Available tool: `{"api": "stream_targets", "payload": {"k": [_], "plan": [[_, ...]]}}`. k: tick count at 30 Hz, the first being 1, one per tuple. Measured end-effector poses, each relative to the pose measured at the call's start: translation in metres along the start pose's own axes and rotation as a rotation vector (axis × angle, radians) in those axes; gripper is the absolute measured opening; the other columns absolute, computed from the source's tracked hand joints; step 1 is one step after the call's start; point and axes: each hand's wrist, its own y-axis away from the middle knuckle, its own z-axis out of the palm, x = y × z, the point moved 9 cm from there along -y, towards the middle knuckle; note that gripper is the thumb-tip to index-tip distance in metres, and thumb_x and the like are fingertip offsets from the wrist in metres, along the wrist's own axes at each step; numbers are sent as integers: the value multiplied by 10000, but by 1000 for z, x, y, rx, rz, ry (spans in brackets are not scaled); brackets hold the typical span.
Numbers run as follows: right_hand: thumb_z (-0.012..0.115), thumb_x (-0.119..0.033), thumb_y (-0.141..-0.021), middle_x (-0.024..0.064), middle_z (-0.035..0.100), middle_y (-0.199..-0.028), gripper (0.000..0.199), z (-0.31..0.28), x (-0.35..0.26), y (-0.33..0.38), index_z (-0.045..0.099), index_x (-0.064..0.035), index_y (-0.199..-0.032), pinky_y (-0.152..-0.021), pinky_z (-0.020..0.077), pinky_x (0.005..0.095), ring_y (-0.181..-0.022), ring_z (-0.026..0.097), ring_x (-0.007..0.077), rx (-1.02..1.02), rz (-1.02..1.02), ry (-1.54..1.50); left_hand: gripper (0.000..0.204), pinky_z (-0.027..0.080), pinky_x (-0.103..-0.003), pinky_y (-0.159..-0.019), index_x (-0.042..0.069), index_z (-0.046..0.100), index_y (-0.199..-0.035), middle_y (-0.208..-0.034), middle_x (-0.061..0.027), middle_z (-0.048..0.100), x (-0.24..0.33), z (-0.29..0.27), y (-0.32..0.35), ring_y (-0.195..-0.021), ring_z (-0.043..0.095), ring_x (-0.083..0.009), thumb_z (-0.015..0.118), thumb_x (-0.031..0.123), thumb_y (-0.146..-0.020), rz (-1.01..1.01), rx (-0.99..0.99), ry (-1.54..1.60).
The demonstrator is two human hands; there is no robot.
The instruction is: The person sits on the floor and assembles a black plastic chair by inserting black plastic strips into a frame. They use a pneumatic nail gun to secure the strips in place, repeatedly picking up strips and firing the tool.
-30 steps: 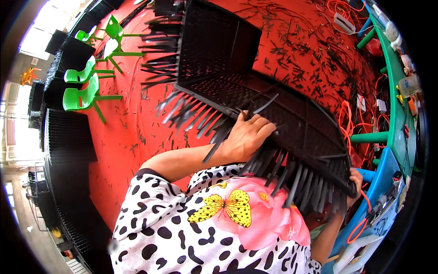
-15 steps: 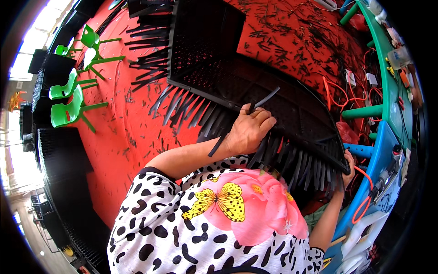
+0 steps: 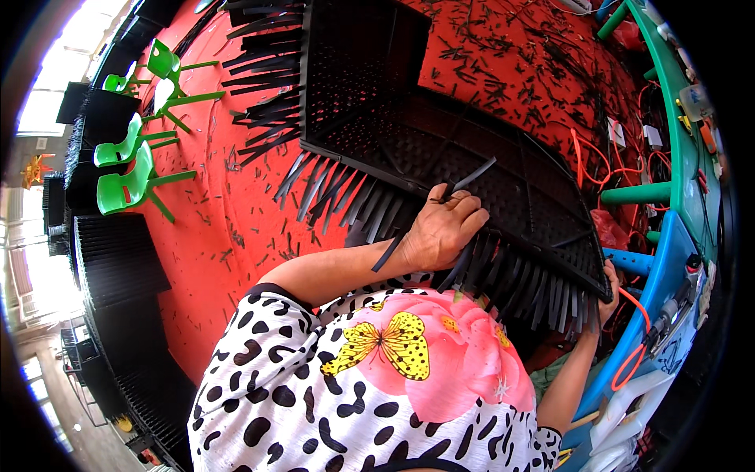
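Observation:
A large black woven panel (image 3: 511, 206) with an angled outline lies in front of me, its near edge close to my body. Loose flat strips (image 3: 354, 206) fringe its near and left edges. My left hand (image 3: 444, 228) is closed at the near edge, pinching a flat black strip (image 3: 476, 171). One end of that strip sticks up past my knuckles. Another dark strip end hangs beside my wrist. At the panel's right corner my right hand (image 3: 609, 293) is wrapped round the rim, fingers partly hidden behind it.
Cut strip pieces (image 3: 487, 79) litter the red floor (image 3: 204, 259). Several green chairs (image 3: 130, 182) lie or stand at the left, near stacked black panels (image 3: 118, 259). Along the right run a green table (image 3: 686, 157) and a blue table (image 3: 668, 259), with tools on top and orange cords (image 3: 591, 169) below.
The whole scene has shifted slightly to the right in the picture. Both hands keep their holds, with little visible movement against the panel.

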Motion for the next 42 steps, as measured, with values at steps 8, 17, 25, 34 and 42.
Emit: {"api": "stream_targets", "payload": {"k": [8, 17, 25, 34, 42], "plan": [[686, -76, -786, 162, 483, -1331, 421, -5, 9, 0, 537, 32, -1165, -1047, 356, 349, -1235, 466, 257, -14, 22, -28, 494, 371, -579, -826, 11, 497, -1161, -1099, -131, 557, -3, 5, -1, -1041, 552, -309, 612, 72, -684, -24, -82, -52], [661, -64, -793, 153, 524, -1291, 364, 6, -13, -3, 559, 30, -1130, -1036, 360, 338, -1203, 494, 246, -22, -9, 33, 577, 158, -660, -1041, 9, 461, -1265, -1267, -163, 505, 12, -6, 3, -1236, 458, -301, 585, 79, -706, 45, -84, -163], [671, -45, -778, 149, 525, -1291, 361, 6, -13, -8, 571, 23, -1118, -1036, 359, 335, -1184, 508, 240, -1, 55, 16, 409, 211, -565, -1089, 34, 566, -1059, -1209, -126, 565, 21, -31, 24, -1155, 551, -280, 599, -24, -656, 223, 99, 0], [690, -46, -767, 142, 530, -1271, 406, 4, -12, -17, 562, 43, -1142, -1013, 388, 319, -1146, 530, 216, 3, 81, -148, 214, 293, -610, -1026, 48, 573, -884, -973, -79, 601, 27, -48, 32, -958, 638, -245, 662, -21, -702, 355, 41, 70], [712, -100, -778, 135, 554, -1233, 415, 6, -21, -16, 568, 48, -1137, -1008, 384, 319, -1124, 535, 197, 32, 58, -125, 276, 302, -560, -1035, 47, 572, -923, -980, -86, 601, 29, -48, 17, -955, 639, -255, 670, -36, -679, 330, 32, 60]]}}
